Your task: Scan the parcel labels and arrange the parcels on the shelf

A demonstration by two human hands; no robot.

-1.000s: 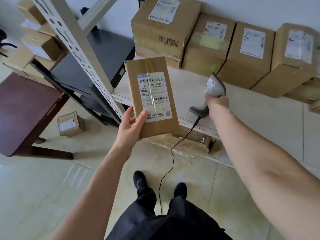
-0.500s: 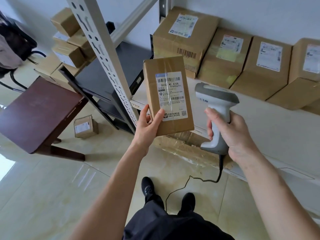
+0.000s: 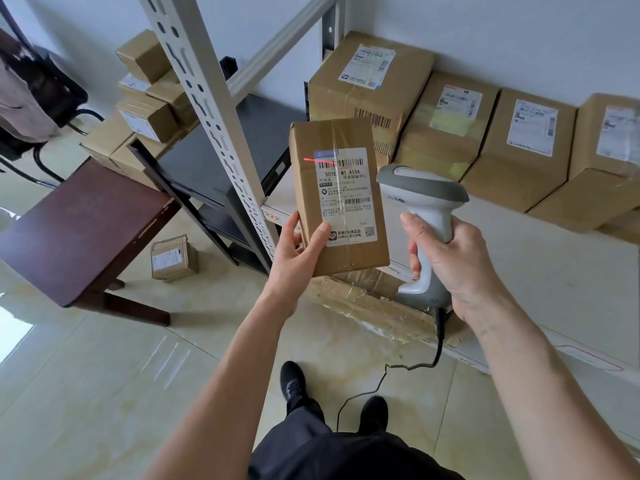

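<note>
Head view: the left hand [image 3: 300, 252] grips the lower left corner of a tall brown cardboard parcel [image 3: 337, 195], long axis upright, held in front of the near left edge of the white shelf [image 3: 519, 271]. The right hand [image 3: 457, 268], just right of the parcel, wraps the handle of a grey and white handheld scanner [image 3: 420, 216]. Its red laser line [image 3: 320, 161] crosses the white label [image 3: 344, 194] at the top barcode. Half a second ago no line showed; the scanner has come closer and levelled at the label.
</note>
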